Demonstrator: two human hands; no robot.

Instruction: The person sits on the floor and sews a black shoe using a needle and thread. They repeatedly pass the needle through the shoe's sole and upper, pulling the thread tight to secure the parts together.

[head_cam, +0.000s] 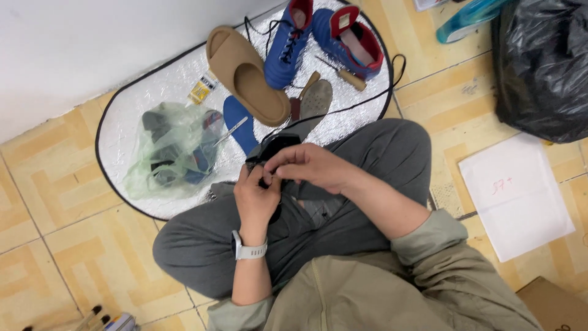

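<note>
I sit cross-legged in grey trousers. My left hand [256,197], with a white watch on the wrist, and my right hand [309,167] are both closed on a small black piece of material [277,147] over my lap. The fingers of both hands pinch it close together. A grey insole [315,101] and a blue insole [239,125] lie just beyond my hands on a silver mat [159,86].
On the mat lie a tan slide sandal [248,73], two blue high-top shoes [321,34], a wooden-handled tool [343,72], metal tweezers [231,130] and a green plastic bag [174,150]. A black bag [542,67] and white paper [517,196] lie right. Pens [92,319] at bottom left.
</note>
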